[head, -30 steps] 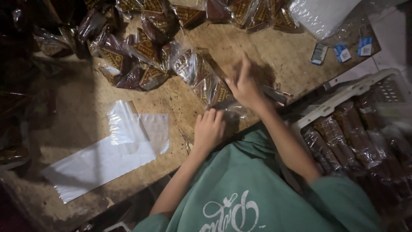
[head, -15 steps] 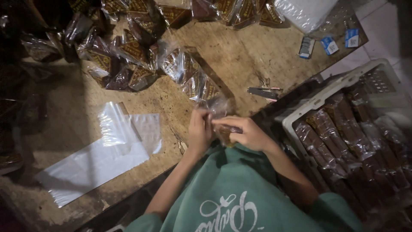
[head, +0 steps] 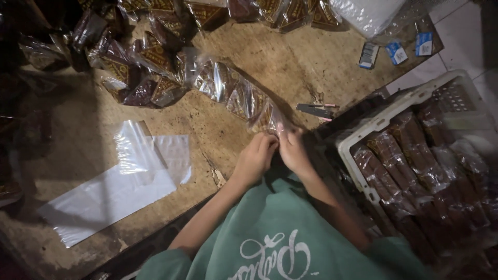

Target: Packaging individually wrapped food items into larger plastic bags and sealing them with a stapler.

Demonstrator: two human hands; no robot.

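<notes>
Head view, looking down on a worn wooden table [head: 290,62]. Left hand [head: 255,158] and right hand [head: 293,150] sit side by side at the near table edge, fingertips almost touching. Both are curled, fingers bent inward and pinched on the near end of a long clear plastic bag [head: 233,93] that runs diagonally up and to the left across the table; the bag holds a row of brown packets. The grip looks like a fingertip pinch on the film, though the exact contact is hard to see (dim light, fingers overlap the crumpled end). A pile of brown packets [head: 140,57] in clear wrap lies at the far left of the table, its far edge lost in shadow. Flat empty plastic bags [head: 119,186] lie left of the left forearm, well apart from the hands. A small dark tool [head: 314,110] rests on the table just beyond the right hand; its kind cannot be told. 3 small blue and white cards [head: 397,52] lie near the far right corner. A white crate [head: 394,111] to the right holds long filled bags, partly cut off by the frame edge. The green shirt [head: 275,233] covers the lower frame and hides the table edge beneath it.
</notes>
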